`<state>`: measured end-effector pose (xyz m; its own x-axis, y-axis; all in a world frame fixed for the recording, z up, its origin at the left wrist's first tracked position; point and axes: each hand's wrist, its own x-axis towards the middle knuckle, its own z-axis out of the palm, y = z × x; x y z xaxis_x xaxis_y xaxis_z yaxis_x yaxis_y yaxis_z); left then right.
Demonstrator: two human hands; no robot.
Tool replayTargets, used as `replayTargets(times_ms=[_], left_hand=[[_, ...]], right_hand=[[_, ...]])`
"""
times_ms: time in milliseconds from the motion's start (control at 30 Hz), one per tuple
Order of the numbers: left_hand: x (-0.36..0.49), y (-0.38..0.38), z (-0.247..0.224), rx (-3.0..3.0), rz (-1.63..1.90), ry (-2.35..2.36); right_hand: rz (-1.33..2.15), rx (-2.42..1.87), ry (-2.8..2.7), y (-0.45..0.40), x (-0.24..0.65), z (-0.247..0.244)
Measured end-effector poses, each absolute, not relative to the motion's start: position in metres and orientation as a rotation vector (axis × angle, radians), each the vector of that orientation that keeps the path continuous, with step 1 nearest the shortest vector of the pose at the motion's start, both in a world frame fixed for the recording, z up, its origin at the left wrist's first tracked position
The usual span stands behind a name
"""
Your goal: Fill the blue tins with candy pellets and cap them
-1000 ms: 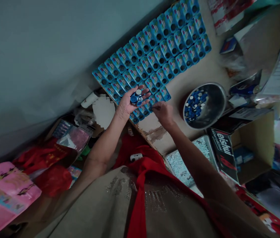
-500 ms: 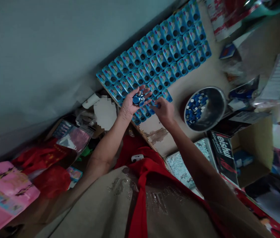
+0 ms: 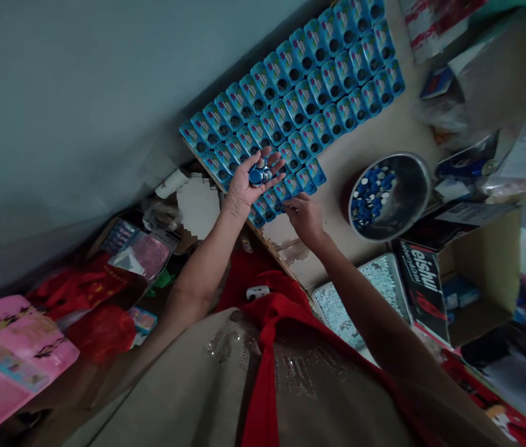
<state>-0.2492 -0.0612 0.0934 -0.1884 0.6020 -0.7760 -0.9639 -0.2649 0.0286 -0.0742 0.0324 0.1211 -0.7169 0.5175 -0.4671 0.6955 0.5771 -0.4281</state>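
Observation:
My left hand (image 3: 243, 185) is turned palm up above the blue packs, its fingers partly spread. Several small round blue-and-silver caps (image 3: 259, 176) lie in that palm. My right hand (image 3: 307, 217) is closed in a pinch at the front row, its fingertips by the lower edge of a blue pack (image 3: 272, 200). Whatever those fingers hold is too small to make out. Rows of blue printed packs (image 3: 297, 107), each with a dark round hollow at one end, cover the back of the table; my left hand hides a few.
To the right stands a metal bowl (image 3: 414, 208) holding blue and white round pieces. Nearer me is a metal tray (image 3: 400, 279) of small pale pieces, beside an open carton (image 3: 481, 273). A pink plastic box (image 3: 15, 360) and red bags (image 3: 104, 329) sit at left.
My right hand has moved down and slightly left, from beside my left fingers to the front row's edge. My left hand still holds the caps. The view has shifted a little.

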Motion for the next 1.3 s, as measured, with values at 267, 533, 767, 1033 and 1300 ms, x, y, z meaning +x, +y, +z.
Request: replayTargets(times_ms=[267,533,767,1033,1300], left_hand=[[-0.253,-0.073,0.096,-0.736,1.696,0.686],[-0.257,-0.074,0.09,-0.727,1.728,0.665],[-0.253,-0.07,0.076,-0.728,1.699,0.742],[-0.233,-0.052,0.064,-0.714,1.771,0.76],[-0.237,-0.056,0.064,-0.697,1.654,0.722]], right_hand=[[-0.768,1.032,2.428,0.024,-0.089,0.11],[-0.675,1.113,2.354,0.037,-0.109,0.127],[-0.849,0.909,2.705,0.027,-0.144,0.151],[-1.023,0.838,2.797,0.027,-0.147,0.129],[-1.856,1.352,2.386,0.019,-0.113,0.118]])
